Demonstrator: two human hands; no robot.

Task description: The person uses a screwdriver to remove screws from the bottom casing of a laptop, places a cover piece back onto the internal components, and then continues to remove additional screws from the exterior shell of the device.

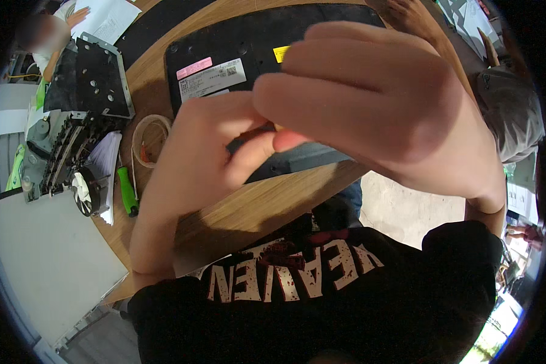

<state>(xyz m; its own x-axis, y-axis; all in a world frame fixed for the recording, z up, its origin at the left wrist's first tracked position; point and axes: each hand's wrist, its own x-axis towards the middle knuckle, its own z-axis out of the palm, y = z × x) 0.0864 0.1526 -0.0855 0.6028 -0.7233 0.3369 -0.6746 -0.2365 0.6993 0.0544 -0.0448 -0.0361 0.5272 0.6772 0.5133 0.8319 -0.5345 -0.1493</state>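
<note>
Both hands are raised close together in front of me, over a flat black panel (206, 42) that lies on the wooden table. My left hand (215, 136) has its fingers curled, with the thumb drawn in toward them. My right hand (370, 91) is closed, its fingers folded over and meeting the left fingertips. A tiny yellowish spot shows between the fingertips; what they pinch, if anything, is hidden. White, pink and yellow labels on the panel show beyond the hands.
Left on the wooden table (255, 197) lie a green-handled screwdriver (127, 191), a coiled pale cable (136, 136), a small fan (84, 193), a black mechanical assembly (64, 148) and a perforated metal plate (88, 76). Another person's arm (428, 27) reaches in at the upper right; someone sits at the upper left.
</note>
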